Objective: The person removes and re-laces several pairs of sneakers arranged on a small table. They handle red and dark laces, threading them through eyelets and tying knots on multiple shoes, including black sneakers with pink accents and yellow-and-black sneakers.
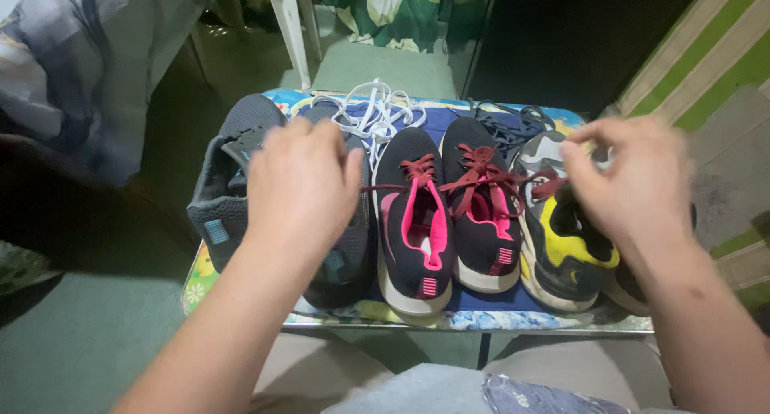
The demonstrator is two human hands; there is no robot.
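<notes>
Several sneakers stand in a row on a small patterned table (pixel 241 298). My left hand (pixel 301 185) hovers over a pair of dark grey sneakers (pixel 224 181), fingers curled and loosely apart; no grip on them shows. A pair of black sneakers with pink lining and dark red laces (pixel 437 221) sits in the middle. My right hand (pixel 634 181), blurred, is over a grey and yellow sneaker (pixel 561 249), fingers bent near its dark red lace. Whether it pinches the lace is unclear.
Loose white laces (pixel 373 113) and dark blue laces (pixel 505 121) lie at the table's back. A white chair leg (pixel 289 29) stands behind, a draped cloth (pixel 72 69) at left, a green striped surface (pixel 706 53) at right. My lap is below the table edge.
</notes>
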